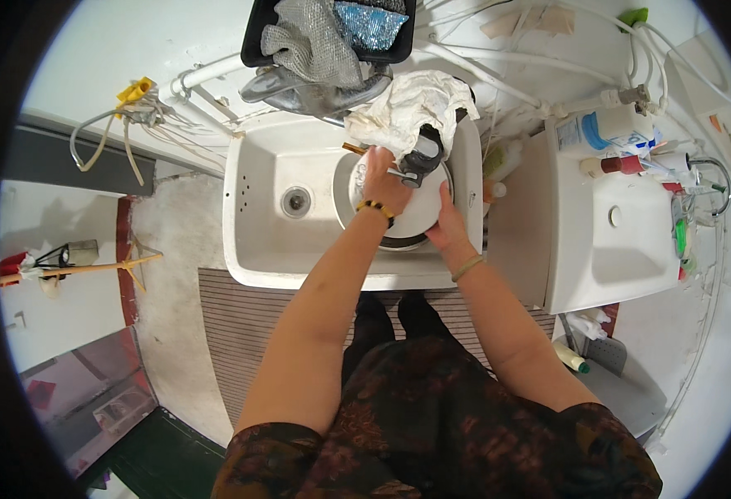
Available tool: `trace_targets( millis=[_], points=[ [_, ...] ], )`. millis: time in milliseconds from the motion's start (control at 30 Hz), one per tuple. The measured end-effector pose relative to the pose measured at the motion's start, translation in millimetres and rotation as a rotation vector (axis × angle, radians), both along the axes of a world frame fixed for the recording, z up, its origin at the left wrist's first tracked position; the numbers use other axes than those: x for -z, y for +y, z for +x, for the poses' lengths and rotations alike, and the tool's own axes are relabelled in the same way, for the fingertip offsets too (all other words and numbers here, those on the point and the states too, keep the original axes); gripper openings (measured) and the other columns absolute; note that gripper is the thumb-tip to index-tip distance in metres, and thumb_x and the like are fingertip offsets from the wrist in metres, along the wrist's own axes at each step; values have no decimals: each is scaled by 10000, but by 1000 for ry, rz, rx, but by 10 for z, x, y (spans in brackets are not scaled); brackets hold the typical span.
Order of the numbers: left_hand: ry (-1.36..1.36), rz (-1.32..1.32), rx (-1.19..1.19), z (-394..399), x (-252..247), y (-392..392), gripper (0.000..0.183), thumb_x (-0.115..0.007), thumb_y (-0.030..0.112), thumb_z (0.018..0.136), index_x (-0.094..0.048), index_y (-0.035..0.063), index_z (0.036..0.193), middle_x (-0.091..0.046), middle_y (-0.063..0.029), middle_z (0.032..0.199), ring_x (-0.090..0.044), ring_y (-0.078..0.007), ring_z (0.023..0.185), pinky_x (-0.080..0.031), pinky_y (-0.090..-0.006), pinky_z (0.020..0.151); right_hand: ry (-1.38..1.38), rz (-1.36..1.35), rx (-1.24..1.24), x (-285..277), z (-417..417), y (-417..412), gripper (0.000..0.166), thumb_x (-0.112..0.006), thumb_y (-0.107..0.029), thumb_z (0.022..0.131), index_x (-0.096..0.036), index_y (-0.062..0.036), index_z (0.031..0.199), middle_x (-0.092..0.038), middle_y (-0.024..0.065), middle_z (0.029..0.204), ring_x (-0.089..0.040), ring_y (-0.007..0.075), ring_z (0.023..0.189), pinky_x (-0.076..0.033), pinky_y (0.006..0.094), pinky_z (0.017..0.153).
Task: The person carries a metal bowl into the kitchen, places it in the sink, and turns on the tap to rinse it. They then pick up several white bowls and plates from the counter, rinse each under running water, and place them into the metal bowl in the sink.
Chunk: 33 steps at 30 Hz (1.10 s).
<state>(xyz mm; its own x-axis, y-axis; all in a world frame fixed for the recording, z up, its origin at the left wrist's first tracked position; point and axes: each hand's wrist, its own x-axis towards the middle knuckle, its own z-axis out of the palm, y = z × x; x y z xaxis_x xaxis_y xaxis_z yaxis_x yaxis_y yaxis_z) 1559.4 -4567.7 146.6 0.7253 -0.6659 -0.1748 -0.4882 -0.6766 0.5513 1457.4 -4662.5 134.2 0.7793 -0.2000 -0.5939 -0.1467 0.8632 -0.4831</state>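
Note:
In the white sink [265, 262] a round white plate [424, 209] lies in or over a round basin [343, 203] with a pale rim. My right hand [449, 221] grips the plate's right edge, thumb on top. Over the plate's left part is my left hand [387, 184], its fingers partly hidden by its own back. The end of a brown stick-like thing [354, 148] shows beside its fingertips; whether the hand holds it is unclear. Just right of that hand hangs a black fitting [424, 156], seemingly a tap head, under a crumpled off-white cloth [409, 109].
A black tray [253, 56] holding a grey mesh cloth [315, 43] and a blue scrubber [374, 25] stands above the sink's back edge. The drain [296, 201] is at the left. A second washbasin [630, 262] stands to the right, with bottles behind it. A striped mat [240, 324] covers the floor.

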Motion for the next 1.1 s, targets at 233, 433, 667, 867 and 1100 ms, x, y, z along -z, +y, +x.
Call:
trace_targets(
  millis=[233,433,667,867,1100],
  points=[
    [-326,-286,410,-588,-81,-156,446,-375,203,844,-349,38,1257,-357,-120,1298,-347,-253,1190,-260,-360,999,56,136,169,86,41,-318,520,-431,-465,858,-420,-70,1196,-484,59,1180,-470,200,1067,-399,343,893],
    [-326,-198,296,-355,3,363,430,-475,66,792,-415,75,1218,-483,-106,1189,-453,-258,1081,-359,-352,922,-16,-78,51,-137,45,-315,558,-499,-479,816,-410,-82,1197,-522,96,1077,-508,231,1019,-434,390,856],
    [238,-369,-97,-314,33,137,301,-579,231,767,-575,10,971,-583,-159,797,-554,-273,713,-432,-348,651,85,-134,-24,-266,-86,-420,705,-517,-529,778,-236,-183,1324,-300,134,1285,-361,285,1149,-405,434,868],
    [737,-570,-279,-317,-16,196,328,-596,252,782,-567,-41,925,-594,-109,861,-552,-174,790,-422,-284,702,115,-237,-25,-6,-207,-492,715,-533,-489,786,-217,-159,1337,-261,109,1323,-286,255,1204,-310,429,943],
    [1346,-1187,-581,-428,160,414,314,-496,112,852,-431,1,1138,-514,-109,1129,-505,-211,1036,-411,-355,893,59,-205,-53,274,-237,-550,570,-581,-277,807,-314,-61,1261,-416,93,1232,-411,225,1123,-358,377,936]
  ],
)
